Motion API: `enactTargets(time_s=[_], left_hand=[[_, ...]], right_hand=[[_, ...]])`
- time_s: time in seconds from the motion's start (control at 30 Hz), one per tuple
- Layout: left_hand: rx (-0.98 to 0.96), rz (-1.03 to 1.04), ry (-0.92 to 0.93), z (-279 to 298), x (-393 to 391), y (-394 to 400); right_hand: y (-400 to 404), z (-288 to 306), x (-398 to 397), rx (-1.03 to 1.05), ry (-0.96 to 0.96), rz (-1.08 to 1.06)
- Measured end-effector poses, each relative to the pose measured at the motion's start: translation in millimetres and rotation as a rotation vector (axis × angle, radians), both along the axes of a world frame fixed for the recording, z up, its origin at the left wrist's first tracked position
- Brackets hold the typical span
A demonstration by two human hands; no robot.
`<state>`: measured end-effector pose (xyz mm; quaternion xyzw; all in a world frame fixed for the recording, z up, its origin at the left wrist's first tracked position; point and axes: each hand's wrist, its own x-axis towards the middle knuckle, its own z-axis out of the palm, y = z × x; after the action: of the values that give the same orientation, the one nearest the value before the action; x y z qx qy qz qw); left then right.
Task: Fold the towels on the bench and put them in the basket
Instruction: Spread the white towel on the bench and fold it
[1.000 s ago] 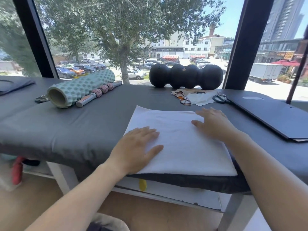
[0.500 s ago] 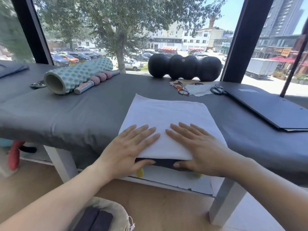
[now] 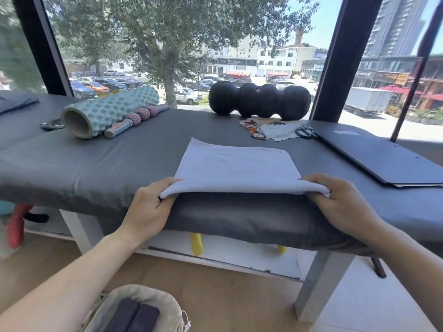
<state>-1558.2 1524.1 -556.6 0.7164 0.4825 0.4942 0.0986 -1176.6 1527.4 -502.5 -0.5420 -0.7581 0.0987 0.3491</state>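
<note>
Head view: left hand (image 3: 148, 207) and right hand (image 3: 340, 202) pinch the folded white terry towel (image 3: 237, 168) at its near corners by the grey padded bench's (image 3: 96, 173) front edge; soft, light, floppy, so it likely needs support underneath.

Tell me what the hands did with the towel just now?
Both hands slid back to the near edge. The left hand and right hand now grip the towel's near corners and lift that edge. The far edge stayed on the bench.

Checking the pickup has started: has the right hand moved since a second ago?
Yes. The right hand came off the towel top, back to the bench near edge, gripping the towel's corner.
</note>
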Motion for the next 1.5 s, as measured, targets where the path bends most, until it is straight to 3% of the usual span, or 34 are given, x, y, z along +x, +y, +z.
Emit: enactTargets(time_s=[0.07, 0.37, 0.63, 0.8, 1.1, 1.3, 1.5], left_hand=[[-0.003, 0.005, -0.048, 6, 6, -2], [-0.012, -0.018, -0.129, 29, 33, -11], [-0.065, 0.184, -0.091, 49, 40, 17], [-0.225, 0.225, -0.183, 65, 33, 58], [-0.437, 0.414, 0.091, 54, 38, 94], [-0.409, 0.565, 0.401, 58, 44, 94], [-0.528, 0.561, 0.493, 60, 40, 97]], right_hand=[[1, 3, 3, -0.021, 0.101, 0.018], [5, 8, 7, -0.006, 0.149, -0.079], [22, 15, -9, 0.137, 0.236, -0.216], [61, 31, -11, 0.012, 0.314, -0.218], [100, 26, -10, -0.419, 0.083, -0.252], [109, 20, -15, -0.303, -0.148, -0.370], [112, 20, -14, -0.412, -0.402, -0.488]])
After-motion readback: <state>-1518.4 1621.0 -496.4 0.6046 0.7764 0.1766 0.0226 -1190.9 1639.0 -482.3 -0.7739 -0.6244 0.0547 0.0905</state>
